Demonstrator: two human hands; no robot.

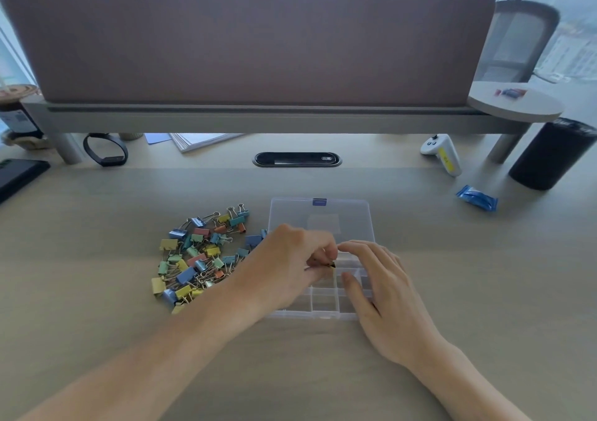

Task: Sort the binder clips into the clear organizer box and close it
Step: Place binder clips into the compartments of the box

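Clear organizer box (pixel 310 316) sits on the bench (pixel 452 275) in front of the person, its lid (pixel 323 217) swung fully back and lying flat, purple latch (pixel 319 201) at the far edge. This leaves all compartments open to reach. Those visible look empty, so sorting is judged to be at its start. Pile of binder clips (pixel 197 259), mixed pastel colours and sizes, lies loose just left of the box, within short reach of the left hand (pixel 290 259). That hand is over the box's middle rows, its grip closed: thumb and curled fingers pinch a small dark piece (pixel 332 264), probably a clip, though too little shows to be sure. It is held above a compartment, apparently to drop it in. Right hand (pixel 378 285) has its grip apart, fingers loosely extended and resting on the dividers at the box's right side, thumb on an inner wall. It holds nothing, likely steadying the light box. Closing not yet begun.
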